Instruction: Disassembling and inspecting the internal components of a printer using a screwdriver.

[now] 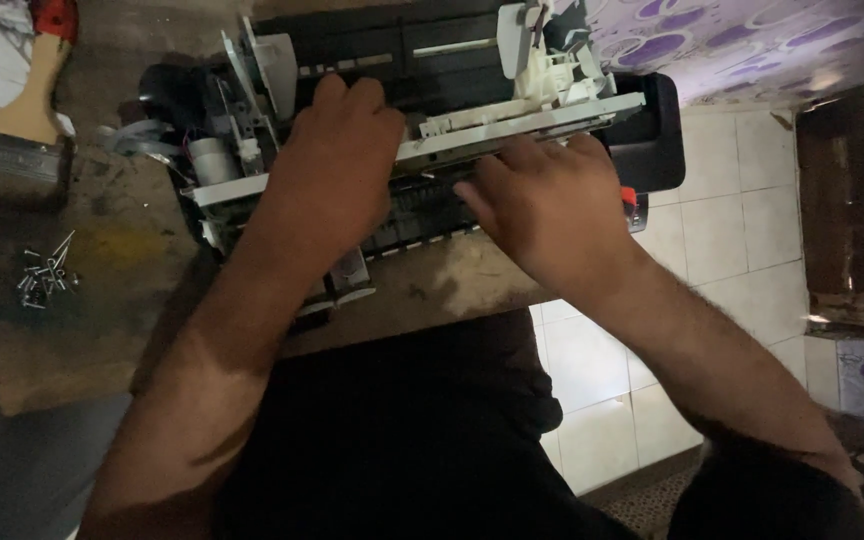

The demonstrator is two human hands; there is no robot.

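Opened-up printer (432, 120) sits at the far edge of the worn wooden table (82, 330), mid-teardown by the look of it. Left hand (337, 150) is curled over its white frame rail (522, 125), right hand (552, 205) lies flat with fingers spread on the roller area. Next move probably needs an even lift; loose screws (47, 275) lie to the left.

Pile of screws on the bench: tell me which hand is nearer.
Left. The left hand rests on the opened printer, right of the screws; the right hand lies farther right.
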